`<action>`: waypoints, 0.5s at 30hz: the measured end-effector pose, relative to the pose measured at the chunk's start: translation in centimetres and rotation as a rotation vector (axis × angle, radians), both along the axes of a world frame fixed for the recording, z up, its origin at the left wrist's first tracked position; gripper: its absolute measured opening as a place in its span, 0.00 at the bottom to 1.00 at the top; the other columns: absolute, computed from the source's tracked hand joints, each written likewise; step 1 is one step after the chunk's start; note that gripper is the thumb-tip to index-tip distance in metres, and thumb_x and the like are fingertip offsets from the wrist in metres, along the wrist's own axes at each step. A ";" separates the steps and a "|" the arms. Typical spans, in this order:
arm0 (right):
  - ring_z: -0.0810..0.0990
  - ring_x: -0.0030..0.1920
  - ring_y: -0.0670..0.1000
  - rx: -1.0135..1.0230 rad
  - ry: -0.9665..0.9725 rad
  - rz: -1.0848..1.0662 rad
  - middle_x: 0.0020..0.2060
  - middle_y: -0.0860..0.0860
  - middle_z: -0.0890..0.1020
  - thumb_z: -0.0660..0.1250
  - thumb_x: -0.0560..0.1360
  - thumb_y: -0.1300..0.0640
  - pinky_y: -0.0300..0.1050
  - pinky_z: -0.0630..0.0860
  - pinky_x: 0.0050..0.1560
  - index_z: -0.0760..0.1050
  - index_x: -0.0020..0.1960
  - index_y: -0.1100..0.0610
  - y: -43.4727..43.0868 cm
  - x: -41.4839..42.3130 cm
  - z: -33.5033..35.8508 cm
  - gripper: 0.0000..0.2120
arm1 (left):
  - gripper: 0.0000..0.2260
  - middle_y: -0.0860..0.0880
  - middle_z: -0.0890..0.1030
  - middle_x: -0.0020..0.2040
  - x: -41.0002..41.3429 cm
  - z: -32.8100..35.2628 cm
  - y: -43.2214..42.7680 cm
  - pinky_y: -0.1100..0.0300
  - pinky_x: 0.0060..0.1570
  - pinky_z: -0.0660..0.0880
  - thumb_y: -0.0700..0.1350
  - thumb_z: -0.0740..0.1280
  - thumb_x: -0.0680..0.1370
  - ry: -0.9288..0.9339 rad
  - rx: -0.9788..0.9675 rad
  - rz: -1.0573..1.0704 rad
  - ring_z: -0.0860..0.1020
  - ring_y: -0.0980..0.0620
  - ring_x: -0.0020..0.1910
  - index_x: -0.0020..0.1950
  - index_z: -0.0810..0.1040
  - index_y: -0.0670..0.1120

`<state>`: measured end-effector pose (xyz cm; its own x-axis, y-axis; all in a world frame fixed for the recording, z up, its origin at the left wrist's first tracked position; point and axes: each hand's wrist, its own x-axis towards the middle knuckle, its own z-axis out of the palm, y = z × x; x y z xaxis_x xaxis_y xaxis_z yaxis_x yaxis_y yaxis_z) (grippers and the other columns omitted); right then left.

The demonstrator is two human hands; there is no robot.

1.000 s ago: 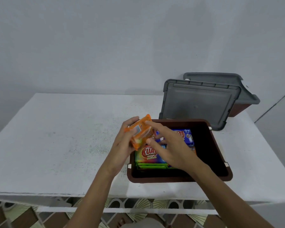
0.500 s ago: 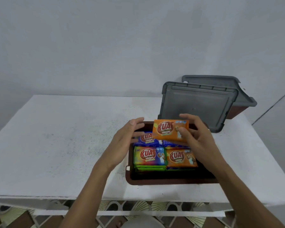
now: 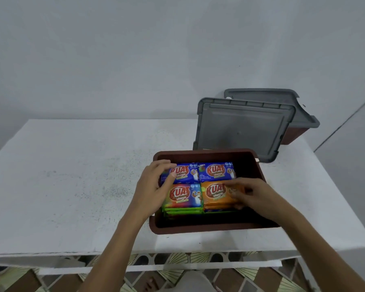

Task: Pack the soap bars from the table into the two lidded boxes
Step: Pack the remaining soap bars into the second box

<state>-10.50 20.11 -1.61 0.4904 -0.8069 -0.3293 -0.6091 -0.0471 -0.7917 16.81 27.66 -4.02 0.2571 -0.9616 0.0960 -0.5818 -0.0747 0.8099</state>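
One orange KUAT soap bar (image 3: 216, 193) in right hand's (image 3: 255, 194) pinch, left hand (image 3: 154, 188) flat on blue bar (image 3: 182, 174).

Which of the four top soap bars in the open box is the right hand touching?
The orange soap bar, near right in the box; the right hand holds its right end. The others are blue or multicoloured.

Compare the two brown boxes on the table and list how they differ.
The near box is open, its lid off; the far box wears its grey lid. The near box shows stacked soap bars, with the right hand gripping an orange soap bar in it; the far box's contents are hidden. The near box is in front; the far box sits back right, mostly behind the loose lid. Both are brown, on the white table.
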 end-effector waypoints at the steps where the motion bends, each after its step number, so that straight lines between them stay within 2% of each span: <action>1: 0.77 0.60 0.49 -0.069 0.084 0.000 0.65 0.48 0.74 0.64 0.79 0.56 0.44 0.82 0.51 0.76 0.65 0.48 0.0 0.3 -0.6 0.15 | 0.22 0.55 0.73 0.67 0.0 0.0 0.0 0.67 0.52 0.73 0.62 0.61 0.75 -0.014 -0.007 -0.003 0.70 0.65 0.60 0.65 0.75 0.53; 3: 0.75 0.62 0.51 -0.235 0.281 0.021 0.65 0.50 0.74 0.62 0.80 0.52 0.45 0.79 0.59 0.73 0.68 0.47 0.1 0.9 -1.1 0.16 | 0.22 0.55 0.73 0.67 -0.1 -0.1 -0.1 0.71 0.50 0.70 0.60 0.60 0.74 -0.036 -0.013 -0.006 0.69 0.68 0.59 0.65 0.75 0.53; 5: 0.75 0.61 0.52 -0.432 0.488 0.079 0.63 0.51 0.73 0.60 0.81 0.47 0.47 0.78 0.60 0.70 0.69 0.43 0.6 1.3 -1.0 0.17 | 0.21 0.55 0.73 0.67 -0.2 -0.2 -0.2 0.72 0.49 0.68 0.59 0.61 0.75 -0.067 -0.014 0.002 0.70 0.66 0.59 0.64 0.75 0.53; 7: 0.75 0.60 0.51 -0.495 0.565 0.120 0.63 0.51 0.71 0.58 0.80 0.44 0.46 0.78 0.59 0.66 0.71 0.42 0.8 1.4 -1.0 0.19 | 0.17 0.54 0.74 0.66 -0.4 -0.2 -0.5 0.71 0.49 0.70 0.55 0.63 0.77 -0.103 -0.016 0.023 0.71 0.62 0.59 0.64 0.75 0.52; 9: 0.76 0.58 0.49 -0.476 0.530 0.147 0.62 0.50 0.72 0.58 0.80 0.44 0.43 0.78 0.56 0.64 0.72 0.42 0.5 1.2 -0.2 0.21 | 0.15 0.53 0.75 0.64 -0.6 0.2 -1.1 0.67 0.48 0.74 0.52 0.65 0.78 -0.096 -0.023 0.050 0.74 0.59 0.58 0.64 0.75 0.51; 11: 0.77 0.53 0.46 -0.472 0.397 0.096 0.56 0.48 0.75 0.61 0.79 0.45 0.38 0.77 0.49 0.65 0.72 0.44 -0.5 0.8 1.0 0.21 | 0.14 0.54 0.76 0.61 -0.9 1.0 -2.3 0.68 0.43 0.74 0.51 0.64 0.79 -0.100 -0.041 0.064 0.76 0.58 0.54 0.63 0.76 0.51; 13: 0.77 0.45 0.45 -0.536 0.252 -0.029 0.46 0.46 0.78 0.64 0.78 0.48 0.39 0.74 0.44 0.69 0.70 0.47 -2.4 0.0 2.3 0.20 | 0.13 0.55 0.77 0.56 -1.3 2.1 -4.2 0.70 0.39 0.72 0.51 0.63 0.80 -0.093 -0.047 0.075 0.77 0.61 0.48 0.63 0.76 0.51; 15: 0.79 0.39 0.48 -0.578 0.089 -0.219 0.37 0.47 0.79 0.66 0.78 0.51 0.42 0.74 0.44 0.73 0.66 0.49 -5.2 -1.3 2.9 0.17 | 0.12 0.55 0.77 0.52 -1.7 3.0 -6.7 0.70 0.38 0.71 0.50 0.62 0.81 -0.063 -0.033 0.084 0.77 0.60 0.45 0.63 0.75 0.52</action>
